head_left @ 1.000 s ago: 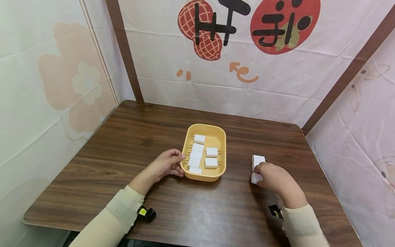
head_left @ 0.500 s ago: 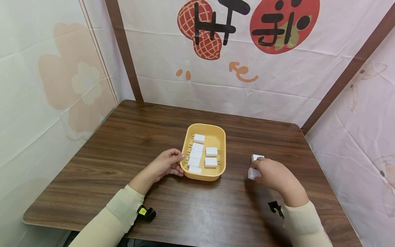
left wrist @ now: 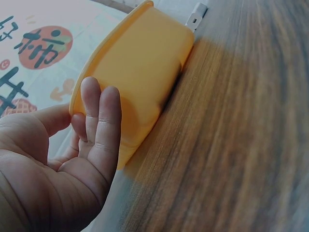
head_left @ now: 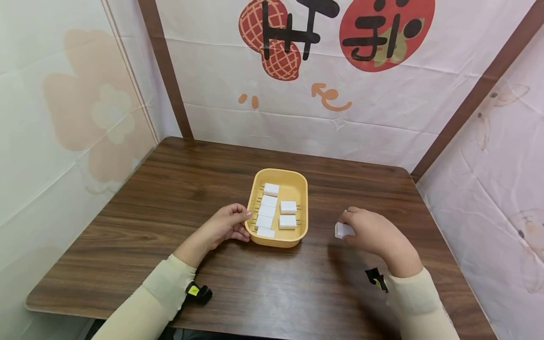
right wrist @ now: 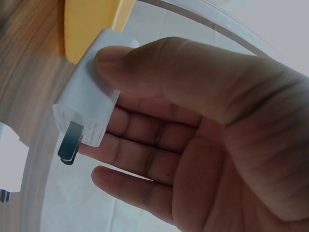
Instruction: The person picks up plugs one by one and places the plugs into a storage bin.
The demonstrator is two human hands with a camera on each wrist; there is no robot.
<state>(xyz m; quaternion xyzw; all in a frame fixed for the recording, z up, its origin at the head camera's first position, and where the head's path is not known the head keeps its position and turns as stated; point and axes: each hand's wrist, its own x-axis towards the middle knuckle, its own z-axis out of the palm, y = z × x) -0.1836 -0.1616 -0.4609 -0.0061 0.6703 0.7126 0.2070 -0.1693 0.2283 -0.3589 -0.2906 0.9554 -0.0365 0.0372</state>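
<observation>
With its thumb over the rim and fingers against the outer wall, my left hand (head_left: pixel 229 224) pinches the left side of a yellow plastic tray (head_left: pixel 303 198). Inside lie several white charger plugs (head_left: pixel 268 200): a column along the left with prongs leftward, and two at right with prongs rightward. Right of the tray, my right hand (head_left: pixel 378 236) holds another white charger plug (head_left: pixel 343 230). The right wrist view shows this charger plug (right wrist: pixel 89 92) between thumb and fingers, its metal prongs pointing down. One more white charger plug (right wrist: pixel 9 159) lies on the table there; my hand mostly hides it in the head view.
Brown wood-grain table (head_left: pixel 170 198) lies under everything, its front edge near my forearms. Printed fabric walls (head_left: pixel 297 127) stand behind and at both sides. A black strap device (head_left: pixel 199 293) is on the left wrist, with another strap (head_left: pixel 376 278) on the right.
My right hand has picked up a charger plug from the pair on the table and moved it left, towards the tray. The left hand stays on the tray; the head view shifts slightly.
</observation>
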